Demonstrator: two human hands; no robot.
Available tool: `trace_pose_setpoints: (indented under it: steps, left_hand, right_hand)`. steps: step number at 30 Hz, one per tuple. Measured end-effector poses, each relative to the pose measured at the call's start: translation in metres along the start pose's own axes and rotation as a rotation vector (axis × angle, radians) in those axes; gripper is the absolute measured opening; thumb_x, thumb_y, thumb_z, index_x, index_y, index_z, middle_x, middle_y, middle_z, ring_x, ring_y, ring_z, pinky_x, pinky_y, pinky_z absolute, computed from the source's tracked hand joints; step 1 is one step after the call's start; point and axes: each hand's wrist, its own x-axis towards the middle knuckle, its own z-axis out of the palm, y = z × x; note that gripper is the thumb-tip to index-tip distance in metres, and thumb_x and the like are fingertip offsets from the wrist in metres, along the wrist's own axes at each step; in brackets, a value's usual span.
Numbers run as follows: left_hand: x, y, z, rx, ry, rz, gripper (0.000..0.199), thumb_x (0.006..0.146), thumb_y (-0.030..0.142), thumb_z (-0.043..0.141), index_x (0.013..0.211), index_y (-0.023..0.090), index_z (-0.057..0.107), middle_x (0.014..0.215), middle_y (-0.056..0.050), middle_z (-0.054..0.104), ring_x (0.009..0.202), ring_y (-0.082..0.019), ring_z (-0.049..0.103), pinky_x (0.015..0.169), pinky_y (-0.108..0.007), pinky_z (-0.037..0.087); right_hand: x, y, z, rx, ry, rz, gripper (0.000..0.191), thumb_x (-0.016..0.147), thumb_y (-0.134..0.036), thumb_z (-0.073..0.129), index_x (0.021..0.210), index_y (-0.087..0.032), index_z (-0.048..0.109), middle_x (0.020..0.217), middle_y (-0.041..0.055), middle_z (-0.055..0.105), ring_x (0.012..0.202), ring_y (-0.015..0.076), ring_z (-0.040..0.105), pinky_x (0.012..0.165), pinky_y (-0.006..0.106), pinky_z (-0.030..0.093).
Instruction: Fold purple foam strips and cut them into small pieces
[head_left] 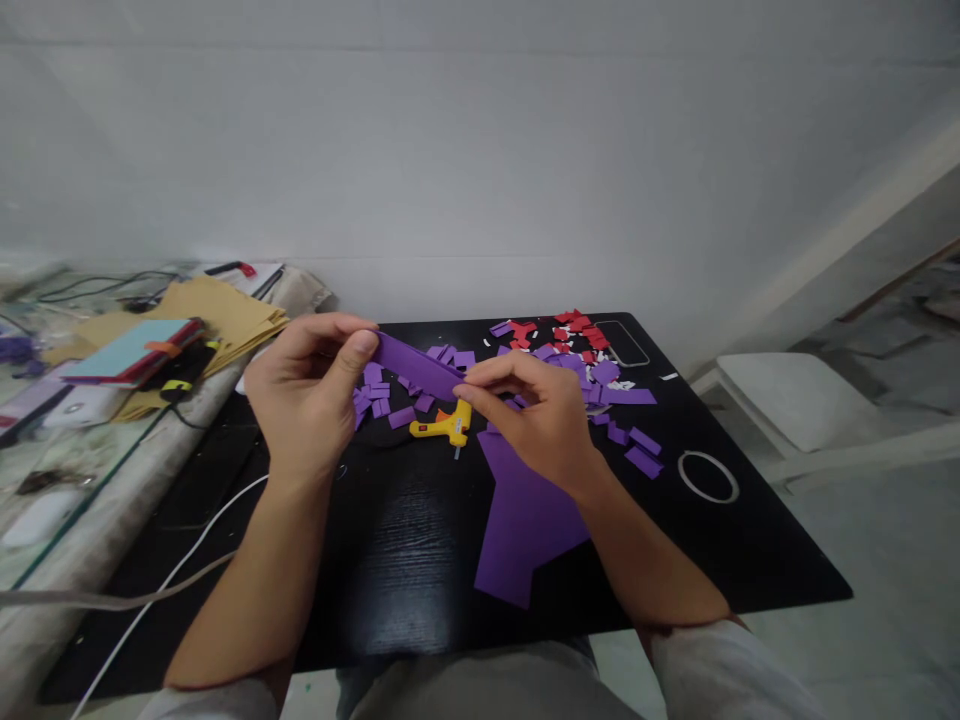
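Between my two hands a folded purple strip (416, 368), of paper or thin foam, is stretched above the table. My left hand (307, 390) pinches its left end between thumb and fingers. At the other end, the thumb and fingertips of my right hand (536, 405) grip the strip. Below it lies a yellow glue gun (442, 425). A large cut purple sheet (521, 515) rests on the table, partly hidden under my right hand and forearm. Small purple pieces (375, 392) are scattered behind the strip.
The black table (390, 560) also bears red scraps (577, 325) at the back and a tape-like ring (709, 477) at the right. On the left, a cluttered side table holds brown paper (217, 310) and a light-blue pad (135, 350). A white cable (180, 560) crosses the left side.
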Motion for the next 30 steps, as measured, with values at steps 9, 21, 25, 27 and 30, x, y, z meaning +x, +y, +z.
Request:
trace_pose_setpoints:
  steps: [9, 21, 25, 27, 30]
  left_hand:
    - [-0.001, -0.003, 0.006, -0.062, 0.079, -0.015, 0.013, 0.087, 0.038, 0.083, 0.091, 0.027, 0.077, 0.082, 0.002, 0.072, 0.072, -0.013, 0.065, 0.069, -0.028, 0.056]
    - [-0.006, -0.002, 0.011, -0.150, 0.112, -0.085, 0.015, 0.085, 0.039, 0.085, 0.090, 0.028, 0.076, 0.083, 0.002, 0.072, 0.071, -0.013, 0.063, 0.066, -0.029, 0.053]
    - [-0.008, 0.001, 0.011, -0.150, 0.091, -0.099, 0.011, 0.086, 0.036, 0.084, 0.090, 0.028, 0.077, 0.085, 0.002, 0.071, 0.074, -0.013, 0.064, 0.069, -0.029, 0.053]
    - [-0.008, -0.001, 0.010, -0.151, 0.097, -0.096, 0.012, 0.087, 0.036, 0.084, 0.091, 0.027, 0.077, 0.085, 0.002, 0.071, 0.074, -0.012, 0.064, 0.069, -0.028, 0.053]
    - [-0.007, -0.004, 0.010, -0.074, 0.092, -0.084, 0.019, 0.088, 0.044, 0.081, 0.093, 0.027, 0.074, 0.088, 0.000, 0.071, 0.076, -0.014, 0.065, 0.070, -0.030, 0.055]
  right_hand:
    - [-0.001, -0.002, 0.002, 0.042, 0.100, 0.051, 0.015, 0.087, -0.033, 0.083, 0.094, -0.025, 0.073, 0.088, -0.0002, 0.080, 0.082, 0.0179, 0.078, 0.081, 0.033, 0.066]
    - [-0.001, -0.003, 0.004, 0.117, 0.157, 0.097, 0.026, 0.086, -0.031, 0.080, 0.101, -0.026, 0.060, 0.091, 0.0010, 0.077, 0.089, 0.0192, 0.078, 0.086, 0.036, 0.065]
    - [0.003, 0.002, 0.004, 0.217, 0.043, 0.190, 0.024, 0.085, -0.035, 0.079, 0.102, -0.023, 0.069, 0.095, 0.0032, 0.076, 0.092, 0.0176, 0.076, 0.084, 0.032, 0.065]
    - [0.005, 0.004, 0.003, 0.280, -0.015, 0.253, 0.021, 0.084, -0.037, 0.081, 0.095, -0.021, 0.072, 0.088, 0.0021, 0.076, 0.084, 0.0167, 0.076, 0.083, 0.033, 0.066]
    - [0.009, 0.005, 0.002, 0.327, -0.019, 0.308, 0.023, 0.080, -0.039, 0.084, 0.087, -0.022, 0.072, 0.081, 0.0002, 0.076, 0.074, 0.0162, 0.076, 0.078, 0.034, 0.068]
